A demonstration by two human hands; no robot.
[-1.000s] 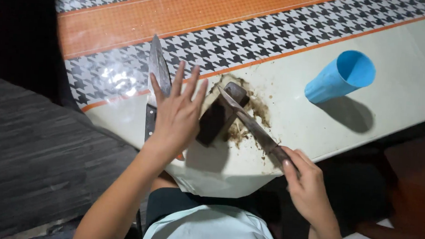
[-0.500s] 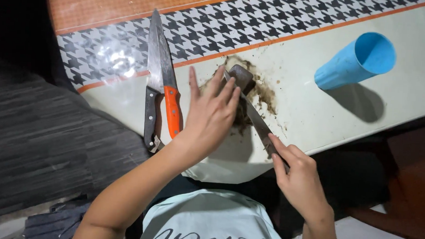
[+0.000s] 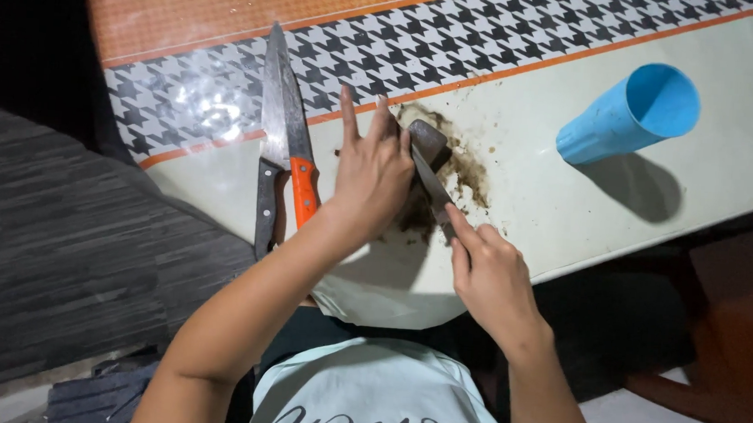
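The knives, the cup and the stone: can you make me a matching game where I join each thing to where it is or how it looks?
Things:
1. blue cup
2. orange-handled knife
3. dark sharpening stone
4. right hand

Descriptions:
A. partly under the left hand, in a brown wet smear
B. lying on its side, mouth open to the right
C. holding a knife whose blade rests on the stone
D. lying flat on the table, left of the hands, nobody touching it

Pairs: 1-B, 2-D, 3-A, 4-C
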